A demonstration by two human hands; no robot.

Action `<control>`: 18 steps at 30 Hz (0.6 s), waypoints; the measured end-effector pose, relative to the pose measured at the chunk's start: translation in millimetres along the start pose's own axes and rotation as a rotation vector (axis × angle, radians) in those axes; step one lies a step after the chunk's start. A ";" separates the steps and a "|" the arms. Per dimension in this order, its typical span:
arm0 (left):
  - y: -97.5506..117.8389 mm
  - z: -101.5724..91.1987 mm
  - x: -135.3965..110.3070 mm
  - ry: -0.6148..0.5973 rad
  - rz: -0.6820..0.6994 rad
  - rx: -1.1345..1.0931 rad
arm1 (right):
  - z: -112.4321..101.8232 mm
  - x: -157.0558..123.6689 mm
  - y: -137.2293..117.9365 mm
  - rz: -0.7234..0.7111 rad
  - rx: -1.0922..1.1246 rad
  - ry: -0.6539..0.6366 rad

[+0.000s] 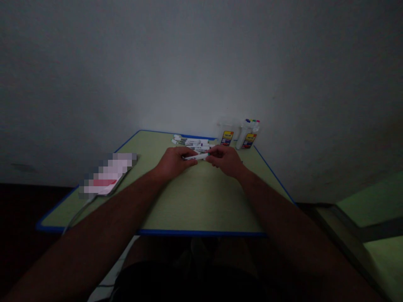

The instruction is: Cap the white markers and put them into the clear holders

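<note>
Between my two hands a white marker point(201, 156) lies nearly level above the table, its green end on the right. My left hand point(176, 161) is closed on the marker's left part. At the other end, the fingers of my right hand point(227, 159) pinch the marker by its green end. Just beyond my hands, a loose pile of white markers point(197, 142) lies on the table, partly hidden by my fingers.
A clear plastic case point(226, 134) with a yellow label stands by the wall. Right of it, another clear case point(248, 136) holds several markers with coloured ends. A phone-like device point(110, 174), blurred out, lies on the left of the blue-edged table point(201, 205), with a cable point(77, 214) attached.
</note>
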State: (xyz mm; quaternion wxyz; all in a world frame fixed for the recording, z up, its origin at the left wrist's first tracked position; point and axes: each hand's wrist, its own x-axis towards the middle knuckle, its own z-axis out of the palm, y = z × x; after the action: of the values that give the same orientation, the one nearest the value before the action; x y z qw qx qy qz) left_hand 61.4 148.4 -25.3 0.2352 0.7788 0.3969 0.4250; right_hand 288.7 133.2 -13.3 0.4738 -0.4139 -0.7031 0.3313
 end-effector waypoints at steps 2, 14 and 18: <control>-0.4 -0.5 0.1 0.019 -0.021 0.004 | -2.0 0.3 -0.4 0.026 -0.015 0.030; -1.1 -9.1 4.9 0.181 -0.101 0.000 | -27.7 6.1 8.6 0.156 0.106 0.242; -4.2 -8.6 5.3 0.177 -0.105 0.012 | -30.1 7.9 13.4 0.178 0.165 0.253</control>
State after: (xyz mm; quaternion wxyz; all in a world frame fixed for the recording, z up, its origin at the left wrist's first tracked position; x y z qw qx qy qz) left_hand 54.1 155.4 -21.2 0.2168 0.7176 0.4591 0.4767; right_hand 318.9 148.3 -11.7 0.5600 -0.4725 -0.5687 0.3738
